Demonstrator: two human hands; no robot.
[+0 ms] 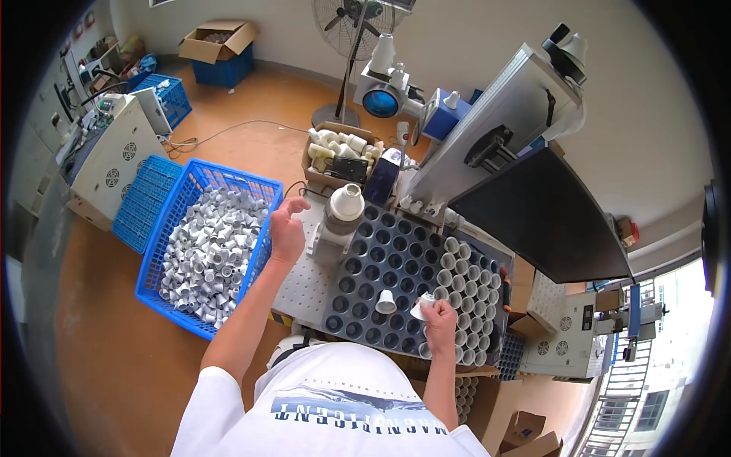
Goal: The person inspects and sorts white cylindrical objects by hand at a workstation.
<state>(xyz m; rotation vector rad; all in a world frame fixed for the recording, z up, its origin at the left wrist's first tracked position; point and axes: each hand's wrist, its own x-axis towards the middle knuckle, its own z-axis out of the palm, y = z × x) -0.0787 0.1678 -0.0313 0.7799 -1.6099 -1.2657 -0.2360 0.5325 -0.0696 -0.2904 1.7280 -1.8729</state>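
Beside the surface stood a blue crate of white fittings; on it lay a dark socket tray, its right rows filled. I saw the left hand raised between them, fingers half curled, contents unclear. The right hand pinched a white fitting over the tray. Loading seemed underway, I judged. Next, it needed an empty socket squarely beneath.

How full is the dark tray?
Partly full: the tray has white cups in its right-hand rows; most other holes are empty.

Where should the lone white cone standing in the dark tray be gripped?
Pinch the white cone by its upper part, coming from above: it stands upright in a hole of the dark tray, so probably only its top is free.
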